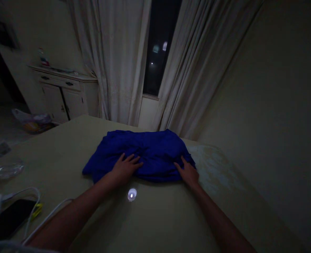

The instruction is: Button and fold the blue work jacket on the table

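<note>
The left hand (125, 169) and right hand (188, 173) lie flat and open, fingers spread, on the near edge of a crumpled blue cloth (150, 151) at frame centre on a pale bedsheet (52, 165); it looks soft, light and limp, easiest pinched at a bunched fold.

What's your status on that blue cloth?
Left hand flat on blue cloth. Right hand resting on its near right edge. White cable off to the left, not touching cloth.
</note>
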`<action>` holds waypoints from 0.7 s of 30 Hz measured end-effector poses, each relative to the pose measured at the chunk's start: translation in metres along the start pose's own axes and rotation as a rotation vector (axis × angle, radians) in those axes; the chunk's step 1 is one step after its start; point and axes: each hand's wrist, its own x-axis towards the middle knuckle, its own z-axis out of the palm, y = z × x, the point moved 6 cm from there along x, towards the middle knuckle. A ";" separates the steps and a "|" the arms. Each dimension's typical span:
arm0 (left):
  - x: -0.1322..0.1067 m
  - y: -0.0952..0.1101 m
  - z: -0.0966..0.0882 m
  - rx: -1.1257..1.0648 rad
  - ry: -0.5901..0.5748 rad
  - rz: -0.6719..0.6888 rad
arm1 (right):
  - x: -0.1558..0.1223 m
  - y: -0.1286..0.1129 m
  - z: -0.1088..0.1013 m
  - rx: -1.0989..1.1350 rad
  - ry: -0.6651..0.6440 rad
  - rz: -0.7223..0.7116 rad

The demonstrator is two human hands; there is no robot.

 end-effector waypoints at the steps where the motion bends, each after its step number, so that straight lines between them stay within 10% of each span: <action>1: 0.000 -0.033 -0.006 0.068 0.049 -0.133 | 0.010 -0.038 0.007 0.026 -0.020 -0.056; 5: -0.007 -0.130 -0.020 0.338 0.213 -0.554 | 0.028 -0.158 0.045 0.160 -0.103 -0.237; 11: 0.000 -0.150 -0.016 0.463 0.238 -0.563 | 0.029 -0.204 0.066 0.381 -0.193 -0.399; 15: -0.003 -0.159 -0.014 0.407 0.194 -0.575 | 0.004 -0.110 0.031 0.568 -0.362 -0.565; 18: 0.004 -0.164 -0.015 0.326 0.135 -0.581 | -0.042 0.031 0.001 0.406 -0.264 -0.459; 21: 0.035 -0.126 -0.020 0.294 0.220 -0.406 | -0.107 0.160 -0.011 0.203 -0.151 -0.206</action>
